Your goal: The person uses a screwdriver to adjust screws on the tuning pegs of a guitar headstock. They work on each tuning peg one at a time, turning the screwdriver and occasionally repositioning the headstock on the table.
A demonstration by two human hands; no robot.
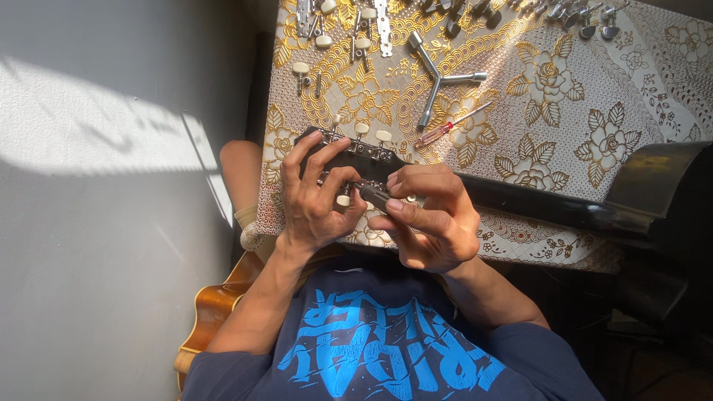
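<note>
While left hand (316,197) fingers grip the headstock (356,160), right hand (427,215) fingers pinch a tool (375,195).

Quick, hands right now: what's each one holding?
Left hand: closed around the black guitar headstock.
Right hand: closed on a small metal tool at the headstock.

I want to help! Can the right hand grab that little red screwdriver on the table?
Probably not right now: the right hand is busy gripping a small tool at the black guitar headstock. The red screwdriver lies uncovered just beyond.
</note>
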